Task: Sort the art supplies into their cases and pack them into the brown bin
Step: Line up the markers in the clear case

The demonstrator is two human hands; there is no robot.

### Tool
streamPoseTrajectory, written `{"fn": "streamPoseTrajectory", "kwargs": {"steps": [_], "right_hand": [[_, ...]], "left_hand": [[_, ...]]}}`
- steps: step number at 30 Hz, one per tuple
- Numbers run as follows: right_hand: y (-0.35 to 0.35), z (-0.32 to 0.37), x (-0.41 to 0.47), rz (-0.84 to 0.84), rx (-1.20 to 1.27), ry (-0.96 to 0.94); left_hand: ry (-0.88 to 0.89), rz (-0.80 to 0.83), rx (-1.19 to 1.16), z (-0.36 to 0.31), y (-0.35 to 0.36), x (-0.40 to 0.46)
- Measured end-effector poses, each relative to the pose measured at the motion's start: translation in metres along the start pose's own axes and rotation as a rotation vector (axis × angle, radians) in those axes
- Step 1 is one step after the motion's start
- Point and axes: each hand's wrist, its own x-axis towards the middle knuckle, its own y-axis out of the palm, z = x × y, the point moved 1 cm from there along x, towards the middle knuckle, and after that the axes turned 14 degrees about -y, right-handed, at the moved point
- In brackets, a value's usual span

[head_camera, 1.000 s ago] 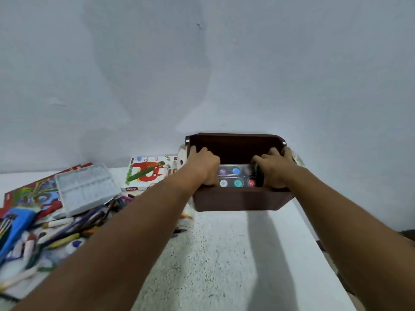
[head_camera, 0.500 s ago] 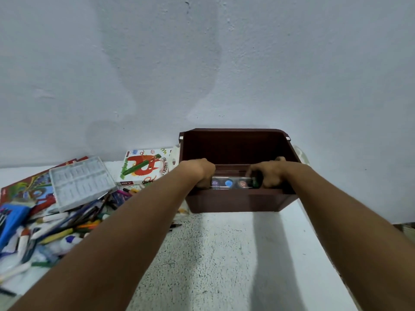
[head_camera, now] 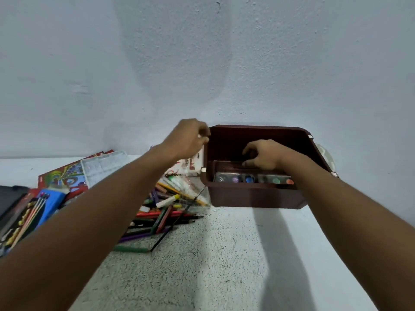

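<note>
Two bare forearms run in from the near edge, one each side. No sleeves, cuffs or gloves show anywhere along them. Left hand (head_camera: 187, 138): bare, no ring, watch or band at the wrist behind the grip. Right hand (head_camera: 263, 154): likewise bare, wrist unadorned. Fingernails short where visible; detail at the fingertips is blurred. Upper arms and the rest of the body lie out of frame.

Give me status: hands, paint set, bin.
Left hand at the brown bin's left rim, fingers curled. Right hand inside the bin, grip unclear. Paint set lies inside. Loose pencils remain outside.
</note>
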Motion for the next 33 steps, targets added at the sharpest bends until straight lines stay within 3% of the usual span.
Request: {"fn": "streamPoseTrajectory", "kwargs": {"steps": [7,10,13,17,19,28,33], "right_hand": [[0.005,0.083,0.045,-0.308,0.112,-0.101],[0.011,0.123,0.068,-0.379,-0.013,-0.132],[0.027,0.156,0.083,-0.317,-0.175,-0.128],[0.064,0.186,0.094,0.024,-0.409,0.010],[0.084,0.188,0.095,0.118,-0.415,0.085],[0.107,0.186,0.082,-0.008,-0.261,0.329],[0.108,0.194,0.075,-0.061,-0.252,0.359]], "left_hand": [[-0.276,0.016,0.132,0.139,-0.029,-0.047],[-0.318,0.017,0.144,0.190,-0.044,-0.064],[-0.276,0.039,0.171,0.225,-0.051,-0.074],[-0.200,0.159,0.182,0.261,-0.045,-0.082],[-0.175,0.191,0.187,0.271,-0.040,-0.084],[-0.105,0.214,0.144,0.284,-0.043,-0.078],[-0.050,0.056,0.051,0.292,-0.048,-0.086]]}}
